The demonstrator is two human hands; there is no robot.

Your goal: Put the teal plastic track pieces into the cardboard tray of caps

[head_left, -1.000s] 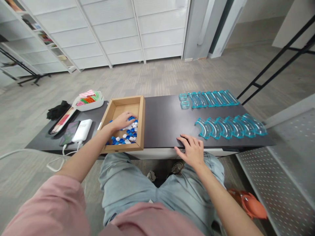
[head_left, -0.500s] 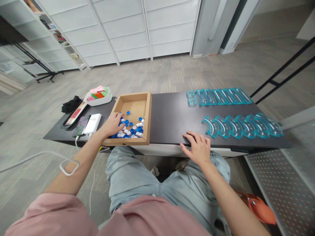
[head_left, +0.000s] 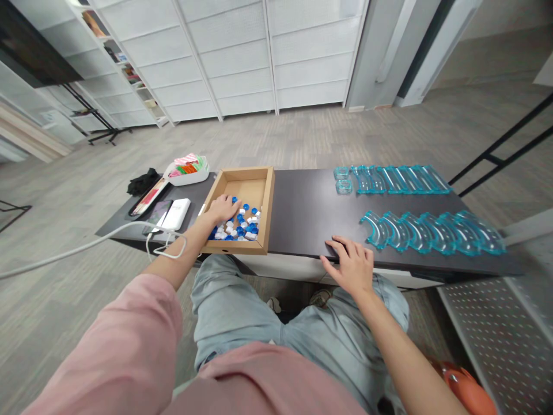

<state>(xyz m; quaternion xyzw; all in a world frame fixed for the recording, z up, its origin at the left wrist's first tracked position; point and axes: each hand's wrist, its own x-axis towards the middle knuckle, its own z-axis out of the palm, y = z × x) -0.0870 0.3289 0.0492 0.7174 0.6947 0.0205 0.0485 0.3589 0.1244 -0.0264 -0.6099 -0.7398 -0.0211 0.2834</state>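
My left hand (head_left: 223,208) reaches into the open cardboard box (head_left: 269,213), its fingers stretched over small blue and white pieces (head_left: 244,226). The pieces lie loose in the near part of the box; some look six-sided. No piece shows in this hand, though its palm side is hidden. At the front edge of the dark table (head_left: 302,213), my right hand (head_left: 353,266) rests with its fingers apart and nothing in it. Just beyond it to the right lies a row of curved clear teal track-like pieces (head_left: 408,230).
Straight and short teal pieces (head_left: 397,180) line the far right edge. Left of the box are a white power bank (head_left: 176,214), a phone (head_left: 159,213), a white basket (head_left: 190,174) of colourful packets and a black cloth (head_left: 143,181). A white cable (head_left: 99,236) crosses my left forearm.
My left hand has moved forward and right within the box, across the pieces. My right hand stays at the table edge. The head view has shifted slightly.
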